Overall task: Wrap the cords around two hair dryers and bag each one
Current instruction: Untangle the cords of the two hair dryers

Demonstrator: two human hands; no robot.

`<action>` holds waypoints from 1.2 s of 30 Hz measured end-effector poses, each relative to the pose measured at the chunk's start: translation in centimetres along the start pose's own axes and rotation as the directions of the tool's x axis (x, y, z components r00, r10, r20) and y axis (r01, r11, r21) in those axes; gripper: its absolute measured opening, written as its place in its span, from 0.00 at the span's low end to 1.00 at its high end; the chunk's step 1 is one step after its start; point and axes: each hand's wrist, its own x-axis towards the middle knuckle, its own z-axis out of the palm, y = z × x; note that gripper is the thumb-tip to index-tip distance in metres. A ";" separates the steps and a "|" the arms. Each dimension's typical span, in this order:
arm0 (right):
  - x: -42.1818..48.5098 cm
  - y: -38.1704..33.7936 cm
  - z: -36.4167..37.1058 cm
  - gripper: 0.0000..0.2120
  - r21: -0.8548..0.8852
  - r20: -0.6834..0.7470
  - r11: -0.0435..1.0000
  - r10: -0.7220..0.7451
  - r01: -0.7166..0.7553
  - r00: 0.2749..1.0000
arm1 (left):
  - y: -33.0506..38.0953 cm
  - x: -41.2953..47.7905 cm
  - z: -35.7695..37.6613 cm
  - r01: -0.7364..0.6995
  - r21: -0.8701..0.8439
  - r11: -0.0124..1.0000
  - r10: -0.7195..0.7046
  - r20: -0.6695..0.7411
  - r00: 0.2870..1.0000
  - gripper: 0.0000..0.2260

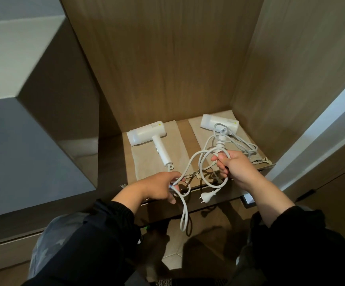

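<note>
The left hair dryer (146, 134) is lying flat on the shelf (185, 131). Its barrel is running left to right with the nozzle pointing left, and its handle is pointing toward the person. It is resting on the beige left bag (179, 149). The right hair dryer (219, 121) is lying the same way on the right bag (196, 129), near the right side panel (291, 79). A loose grey cord (250, 145) is trailing across its handle.

The left hand (161, 187) is gripping the white cord (190, 162) just beyond the left dryer's handle end, fingers curled round it. The right hand (236, 169) is holding several loops of white cord in closed fingers, in front of the right dryer. One loop is hanging below the shelf's front edge. The plug (205, 197) is dangling just off that edge, between the hands.

The back panel (167, 69) and both side panels are enclosing the shelf; only the front is standing open.
</note>
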 end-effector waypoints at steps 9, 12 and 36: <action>-0.5 -0.4 -0.6 0.12 -0.114 -0.058 0.989 -0.100 0.093 0.993 | -0.2 1.0 -0.6 0.014 0.055 0.998 0.003 -0.303 0.953 0.04; -0.8 -0.5 -1.1 0.14 -0.233 -0.093 0.948 -0.242 0.215 0.966 | -0.2 1.2 -1.1 0.028 -0.026 0.999 -0.036 -0.388 0.921 0.07; -0.4 1.8 -1.1 0.06 -0.738 0.048 0.674 0.003 0.033 0.999 | 0.2 -0.2 -3.0 -0.241 -0.558 0.794 -0.195 -0.610 0.768 0.10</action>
